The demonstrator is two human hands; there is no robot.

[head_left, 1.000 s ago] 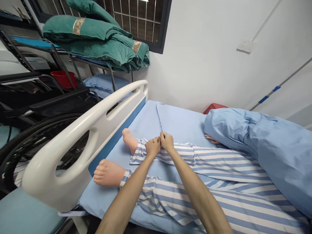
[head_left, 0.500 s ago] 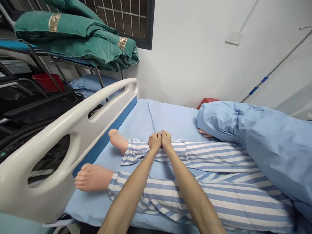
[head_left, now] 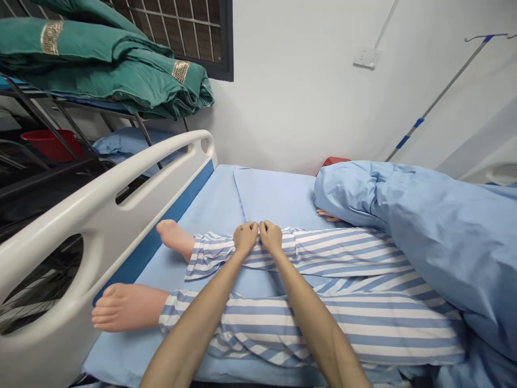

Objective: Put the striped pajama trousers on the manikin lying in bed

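Observation:
My left hand (head_left: 245, 236) is curled into a fist, knuckles up, over the shin of the far leg of a mannequin. Close beside it, my right hand (head_left: 271, 235) makes a matching fist, with a narrow gap between the two. No object shows in either fist, though the undersides of the fingers are hidden. Blue-and-white striped trousers (head_left: 343, 320) cover both mannequin legs. The far foot (head_left: 174, 238) and the near foot (head_left: 127, 307) are bare and stick out of the cuffs at left. My forearms cross above the near leg.
A white bed footboard (head_left: 100, 196) rises at left. Folded blue bedding (head_left: 424, 226) lies at right, with a mannequin hand (head_left: 328, 215) poking out. Behind are green quilts (head_left: 133, 81) on a metal frame, a red bucket (head_left: 52, 144) and a pole (head_left: 444, 91) near the wall.
The view has shifted, so the bed and legs appear further left. My two fists, touching or nearly so before, are now slightly apart, still over the far shin.

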